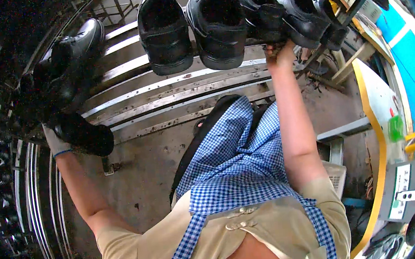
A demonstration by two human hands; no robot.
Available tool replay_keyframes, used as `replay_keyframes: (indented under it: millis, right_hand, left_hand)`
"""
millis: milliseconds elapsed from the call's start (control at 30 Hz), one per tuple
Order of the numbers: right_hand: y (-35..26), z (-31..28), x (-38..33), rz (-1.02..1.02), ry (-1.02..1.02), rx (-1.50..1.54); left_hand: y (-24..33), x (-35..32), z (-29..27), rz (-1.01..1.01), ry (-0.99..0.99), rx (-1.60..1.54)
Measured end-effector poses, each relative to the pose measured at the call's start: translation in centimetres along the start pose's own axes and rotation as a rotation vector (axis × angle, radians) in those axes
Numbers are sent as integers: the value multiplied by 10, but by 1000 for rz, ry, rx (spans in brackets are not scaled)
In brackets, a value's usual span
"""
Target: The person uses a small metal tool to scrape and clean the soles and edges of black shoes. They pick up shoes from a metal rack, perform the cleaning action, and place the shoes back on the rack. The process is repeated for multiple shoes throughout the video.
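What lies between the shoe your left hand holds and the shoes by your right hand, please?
In the head view, between the left hand's shoe and the right hand's shoes, bare metal rails run; two more black shoes rest above.

A shoe factory floor: rows of finished black shoes [218, 24] ride on a metal rail conveyor [173, 90] above a stained concrete floor [146, 171], with a yellow-edged machine [376, 127] alongside and a checked work apron [232, 172].

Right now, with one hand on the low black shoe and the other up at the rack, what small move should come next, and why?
Probably lift the black shoe in the gloved left hand up toward the rack. It hangs below the rack's left side, while the right hand is raised under the row of shoes.
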State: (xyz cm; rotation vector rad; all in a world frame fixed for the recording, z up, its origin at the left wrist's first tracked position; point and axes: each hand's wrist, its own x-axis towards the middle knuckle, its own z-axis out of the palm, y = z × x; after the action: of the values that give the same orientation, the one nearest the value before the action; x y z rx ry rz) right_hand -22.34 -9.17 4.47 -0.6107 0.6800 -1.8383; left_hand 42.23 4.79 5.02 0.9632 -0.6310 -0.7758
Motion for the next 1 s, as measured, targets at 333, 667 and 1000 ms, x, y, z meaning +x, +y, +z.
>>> replay_keyframes:
  millis: [333, 667, 1000]
  right_hand:
    - [18, 22, 3, 16, -55, 33]
    - [52, 37, 42, 99, -257, 7]
    - [44, -13, 140, 116, -342, -112]
  left_hand:
    - [28, -51, 0, 76, 163, -91]
    - [26, -65, -46, -32, 114, -169]
    - [18, -73, 15, -101, 100, -290]
